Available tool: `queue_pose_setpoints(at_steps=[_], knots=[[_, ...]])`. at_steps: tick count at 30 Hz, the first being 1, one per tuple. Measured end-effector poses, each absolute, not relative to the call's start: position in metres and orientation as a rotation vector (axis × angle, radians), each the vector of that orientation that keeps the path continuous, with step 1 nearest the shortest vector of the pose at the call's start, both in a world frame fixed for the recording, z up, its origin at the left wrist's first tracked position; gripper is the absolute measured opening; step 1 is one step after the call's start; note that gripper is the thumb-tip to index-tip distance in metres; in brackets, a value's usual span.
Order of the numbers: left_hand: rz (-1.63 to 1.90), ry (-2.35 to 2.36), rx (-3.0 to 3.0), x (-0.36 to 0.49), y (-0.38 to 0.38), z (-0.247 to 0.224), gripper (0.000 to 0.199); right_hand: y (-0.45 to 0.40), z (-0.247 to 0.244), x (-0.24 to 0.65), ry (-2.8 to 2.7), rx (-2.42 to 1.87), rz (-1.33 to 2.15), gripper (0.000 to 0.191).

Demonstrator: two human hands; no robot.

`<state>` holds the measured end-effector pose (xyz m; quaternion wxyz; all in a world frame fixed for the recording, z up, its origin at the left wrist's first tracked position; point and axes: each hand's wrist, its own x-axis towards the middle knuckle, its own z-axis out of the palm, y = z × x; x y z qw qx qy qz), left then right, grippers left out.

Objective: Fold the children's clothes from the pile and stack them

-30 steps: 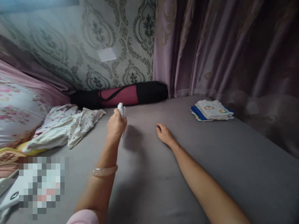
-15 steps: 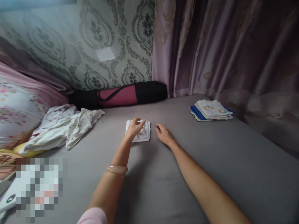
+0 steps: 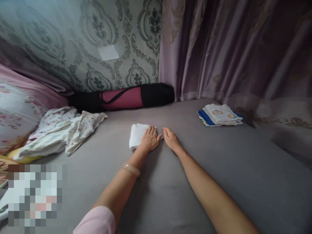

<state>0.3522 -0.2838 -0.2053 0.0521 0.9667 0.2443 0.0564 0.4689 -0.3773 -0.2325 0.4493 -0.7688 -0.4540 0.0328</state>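
A white folded cloth (image 3: 136,134) lies in a small, roughly square bundle on the grey bed sheet (image 3: 156,201). My left hand (image 3: 150,140) rests flat on its right part, fingers stretched out and thumb pointing right, hiding that side of the cloth. Just to the right, my right hand (image 3: 171,139) is set on its side against the sheet. Its fingers are loosely curved, and I see nothing held in them. A narrow gap separates it from my left thumb.
A stack of folded cloths (image 3: 220,115) sits at the right. Crumpled patterned clothing (image 3: 78,130) lies left, beside a floral pillow (image 3: 17,113). Along the wall rests a black and dark pink long bag (image 3: 124,97). Purple curtains (image 3: 207,48) hang at the back right. Something at lower left is pixelated.
My left hand has moved right and flattened onto the cloth, where before its fingers were raised and bent above it. My right hand has stayed nearly in place.
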Motion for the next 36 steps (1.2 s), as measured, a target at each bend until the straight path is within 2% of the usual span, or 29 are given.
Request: queue_pose_setpoints(at_steps=[6,14,20,25,27,31,36], knots=[[0.136,0.668,2.918,0.351,-0.293,-0.207,0.067,-0.376,-0.234,0.470,-1.125,-1.904,0.098,0.037],[0.210,0.459,2.552,0.315,-0.306,-0.170,0.061,-0.379,-0.229,0.475,-0.995,-1.855,0.214,0.041],[0.493,0.864,2.454,0.272,-0.254,-0.152,0.054,-0.377,-0.232,0.474,-1.018,-1.854,0.192,0.038],[0.636,1.034,2.551,0.275,-0.215,-0.163,0.052,-0.376,-0.234,0.475,-1.029,-1.858,0.190,0.038],[0.595,1.031,2.605,0.283,-0.213,-0.175,0.053,-0.376,-0.233,0.474,-1.032,-1.862,0.194,0.039],[0.282,0.792,2.778,0.293,-0.217,-0.200,0.059,-0.376,-0.232,0.472,-1.046,-1.882,0.187,0.041],[0.162,0.721,2.877,0.290,-0.224,-0.200,0.061,-0.375,-0.232,0.469,-1.090,-1.913,0.129,0.038]])
